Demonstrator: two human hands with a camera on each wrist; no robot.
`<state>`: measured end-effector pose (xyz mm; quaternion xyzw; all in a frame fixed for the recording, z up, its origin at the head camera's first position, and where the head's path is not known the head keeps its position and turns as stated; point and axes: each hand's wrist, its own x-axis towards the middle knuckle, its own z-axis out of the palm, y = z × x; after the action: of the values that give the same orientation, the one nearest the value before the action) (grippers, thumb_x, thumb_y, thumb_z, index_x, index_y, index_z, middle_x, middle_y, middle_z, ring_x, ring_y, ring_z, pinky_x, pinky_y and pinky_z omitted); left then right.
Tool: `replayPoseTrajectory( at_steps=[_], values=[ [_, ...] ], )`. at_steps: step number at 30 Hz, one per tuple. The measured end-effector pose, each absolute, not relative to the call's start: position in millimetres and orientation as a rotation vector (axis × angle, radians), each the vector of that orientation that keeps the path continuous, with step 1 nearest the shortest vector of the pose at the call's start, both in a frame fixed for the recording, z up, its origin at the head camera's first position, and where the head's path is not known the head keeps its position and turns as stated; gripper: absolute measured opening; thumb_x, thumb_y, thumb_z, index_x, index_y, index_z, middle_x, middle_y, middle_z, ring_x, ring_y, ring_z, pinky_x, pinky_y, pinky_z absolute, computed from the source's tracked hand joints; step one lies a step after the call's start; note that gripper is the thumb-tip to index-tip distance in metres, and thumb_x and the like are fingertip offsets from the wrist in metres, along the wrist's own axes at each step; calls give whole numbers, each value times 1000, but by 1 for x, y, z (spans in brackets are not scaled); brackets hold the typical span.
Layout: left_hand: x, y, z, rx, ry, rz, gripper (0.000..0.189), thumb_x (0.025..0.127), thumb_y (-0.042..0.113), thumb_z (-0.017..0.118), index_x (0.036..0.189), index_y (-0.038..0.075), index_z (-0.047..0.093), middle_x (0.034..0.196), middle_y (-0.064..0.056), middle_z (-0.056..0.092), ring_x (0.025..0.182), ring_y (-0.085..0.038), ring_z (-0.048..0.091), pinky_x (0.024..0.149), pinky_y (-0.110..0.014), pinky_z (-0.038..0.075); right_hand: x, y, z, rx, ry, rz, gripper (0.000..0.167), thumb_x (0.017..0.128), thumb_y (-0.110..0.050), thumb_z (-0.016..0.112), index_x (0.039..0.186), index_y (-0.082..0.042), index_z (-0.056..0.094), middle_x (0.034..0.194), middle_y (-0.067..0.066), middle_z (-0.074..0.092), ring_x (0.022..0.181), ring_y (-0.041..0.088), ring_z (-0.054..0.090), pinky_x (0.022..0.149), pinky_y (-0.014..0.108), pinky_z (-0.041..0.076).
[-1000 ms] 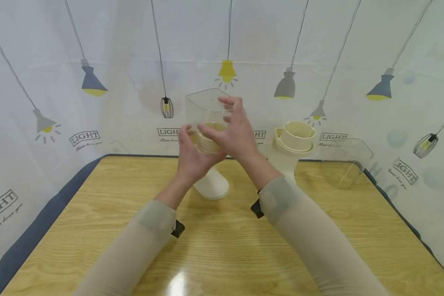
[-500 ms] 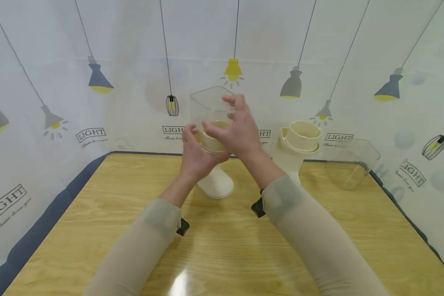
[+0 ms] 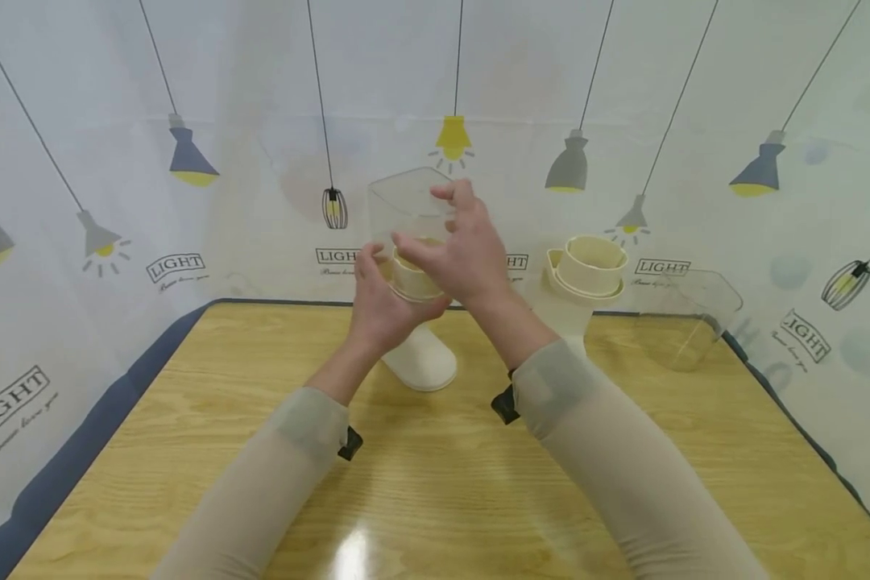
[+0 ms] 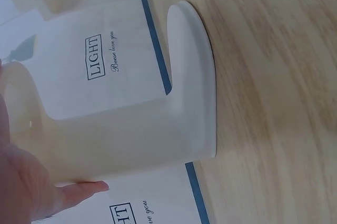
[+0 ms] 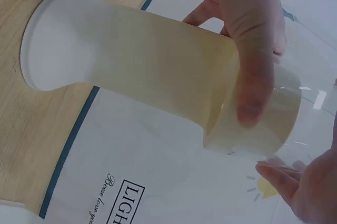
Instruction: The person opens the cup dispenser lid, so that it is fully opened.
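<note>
Here, the left hand [image 3: 386, 310] grips the cream stand [image 3: 422, 364]; above it, the right hand [image 3: 470, 251] holds (fingers bent) a clear container [image 3: 397, 201].

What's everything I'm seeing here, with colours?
Table: 1, wood-brown, foreground
Centre stand: 1, cream, on table
Other stand: 1, cream, right
Collars: 2, cream, atop stands
Centre container: 1, clear, at centre stand's top
Other container: 1, clear, table's right
Backdrop: 1, white, behind
Printed lamps: 9, multicoloured, backdrop
LIGHT labels: 6, black, backdrop
Border: 1, blue, backdrop's bottom
Wrist devices: 2, black, centre
Sleeves: 2, beige, foreground
Left hand: 1, bare, on centre stand
Right hand: 1, bare, on centre container
</note>
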<state>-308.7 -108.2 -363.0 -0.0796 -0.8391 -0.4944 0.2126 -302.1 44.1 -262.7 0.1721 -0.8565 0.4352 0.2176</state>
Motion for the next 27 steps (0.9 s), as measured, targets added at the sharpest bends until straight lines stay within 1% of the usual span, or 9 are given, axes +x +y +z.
replayPoseTrajectory(
  at_steps=[3,6,8,11,13,18,20,24,27],
  values=[
    [-309,-110,-362,-229,-2323,-1368,130,69,51,103,162,12,21,154,-20,42,132,-36,54,110,-53,54,-303,44,-259,491,-2374,1176,76,89,-49,87,146,-19,48,160,6,58,129,39,70,98,55,61],
    [-309,-111,-363,-223,-2324,-1379,130,68,51,103,163,14,22,154,-19,42,131,-35,55,109,-53,55,-303,45,-256,466,-2387,1218,73,90,-50,86,144,-20,47,162,5,58,131,40,70,101,55,61],
    [-309,-111,-363,-221,-2328,-1388,131,68,51,103,163,14,22,154,-18,42,130,-35,55,108,-53,55,-302,45,-255,453,-2409,1207,73,90,-51,86,145,-21,48,162,5,58,132,38,70,100,55,61],
    [-309,-111,-364,-227,-2330,-1396,132,67,51,103,164,13,22,154,-19,43,129,-35,56,108,-53,55,-301,45,-255,480,-2430,1123,75,90,-52,85,147,-21,49,160,6,59,130,36,69,96,55,61],
    [-308,-111,-364,-232,-2329,-1396,131,67,51,103,164,13,22,154,-19,42,129,-35,56,108,-53,55,-300,46,-255,504,-2433,1091,76,90,-52,86,149,-21,48,159,6,59,129,37,69,95,55,62],
    [-307,-110,-366,-246,-2350,-1379,130,69,53,101,164,14,21,156,-18,40,130,-35,55,106,-53,56,-300,52,-255,501,-2429,1217,78,92,-50,86,157,-27,49,167,7,53,133,42,68,104,57,60],
    [-307,-111,-366,-253,-2357,-1374,130,69,53,101,164,14,21,156,-18,40,130,-35,55,106,-53,56,-299,53,-255,506,-2445,1209,78,93,-51,85,159,-30,50,167,9,51,134,41,67,103,57,60],
    [-307,-111,-365,-269,-2345,-1380,129,69,51,102,163,13,22,155,-18,40,129,-35,55,106,-53,56,-297,52,-254,545,-2453,1107,80,92,-53,86,159,-25,52,164,14,54,129,40,69,98,54,63],
    [-307,-111,-363,-281,-2341,-1391,128,70,51,101,164,14,22,155,-18,40,131,-35,54,107,-53,55,-298,54,-251,523,-2436,1167,80,92,-51,88,158,-25,52,164,9,54,130,39,69,102,52,62]
  ],
)
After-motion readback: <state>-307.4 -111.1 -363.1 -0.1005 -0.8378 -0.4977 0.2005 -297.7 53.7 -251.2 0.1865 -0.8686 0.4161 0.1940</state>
